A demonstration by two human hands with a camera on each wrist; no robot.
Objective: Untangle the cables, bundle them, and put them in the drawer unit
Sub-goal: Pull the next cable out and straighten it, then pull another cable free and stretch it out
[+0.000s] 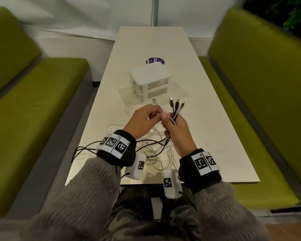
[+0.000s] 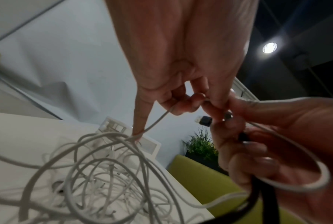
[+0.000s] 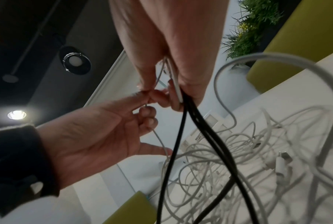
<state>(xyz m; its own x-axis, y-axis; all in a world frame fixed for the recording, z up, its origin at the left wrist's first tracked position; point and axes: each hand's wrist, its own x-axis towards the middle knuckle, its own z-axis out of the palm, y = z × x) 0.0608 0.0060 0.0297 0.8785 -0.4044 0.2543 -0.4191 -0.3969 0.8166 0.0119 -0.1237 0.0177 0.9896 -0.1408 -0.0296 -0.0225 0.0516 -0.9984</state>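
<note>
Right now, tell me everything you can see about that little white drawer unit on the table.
The drawer unit is small, looks like white plastic, with a flat overhanging lid and two stacked translucent drawers, both shut. It stands upright on the table, turned at an angle, beyond both hands. A purple round sticker lies just behind it. White cables lie at its base; whether they touch it is unclear.

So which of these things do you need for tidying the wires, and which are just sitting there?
Needed for the job:
- black cables, gripped in the right hand
- thin white cable, pinched by the left hand
- tangled white cables on the table
- white drawer unit

Just sitting there:
- purple round sticker
- green benches
- plant
</note>
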